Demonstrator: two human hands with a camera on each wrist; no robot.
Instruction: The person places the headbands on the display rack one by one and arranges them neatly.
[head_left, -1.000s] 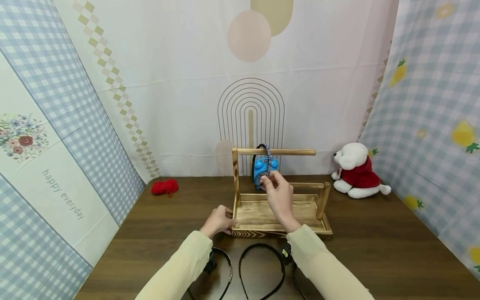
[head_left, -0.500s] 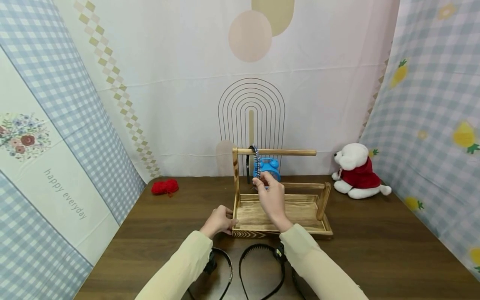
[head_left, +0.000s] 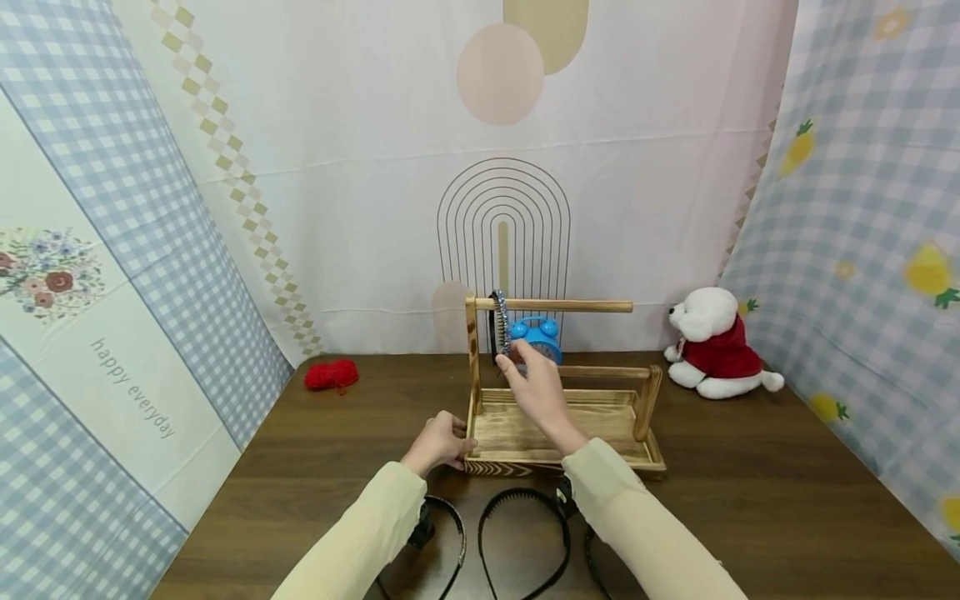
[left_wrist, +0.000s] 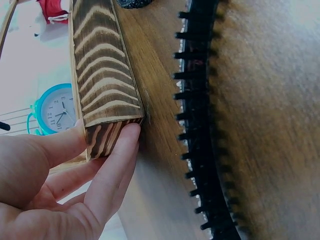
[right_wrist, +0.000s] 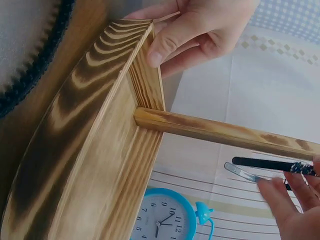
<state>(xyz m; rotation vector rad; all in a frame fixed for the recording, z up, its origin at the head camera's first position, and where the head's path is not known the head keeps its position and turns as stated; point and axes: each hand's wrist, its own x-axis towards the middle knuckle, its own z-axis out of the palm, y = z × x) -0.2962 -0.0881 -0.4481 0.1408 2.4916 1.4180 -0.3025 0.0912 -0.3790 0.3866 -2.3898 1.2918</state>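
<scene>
My right hand (head_left: pixel 538 392) pinches the lower end of a beaded, toothed headband (head_left: pixel 501 323). This headband is looped over the upper bar (head_left: pixel 577 306) of a wooden display rack, close to the left post (head_left: pixel 472 358). In the right wrist view, the headband's tips (right_wrist: pixel 242 172) show beside the fingers and the post. My left hand (head_left: pixel 437 442) grips the left end of the rack's tray (head_left: pixel 525 468); the left wrist view shows thumb and fingers around the tray's corner (left_wrist: pixel 102 135). Nearest the left wrist lies a black toothed headband (left_wrist: pixel 196 90).
More headbands lie in front of the rack: a black one (head_left: pixel 521 493) in the middle, one (head_left: pixel 461 533) by the left sleeve, another (head_left: pixel 590 562) by the right. Behind stand a blue alarm clock (head_left: pixel 549 330), red yarn (head_left: pixel 330 375) and a white plush dog (head_left: pixel 708 312) in red.
My right hand has slid the beaded headband leftward along the upper bar, from in front of the clock to near the left post. My left hand has stayed on the tray.
</scene>
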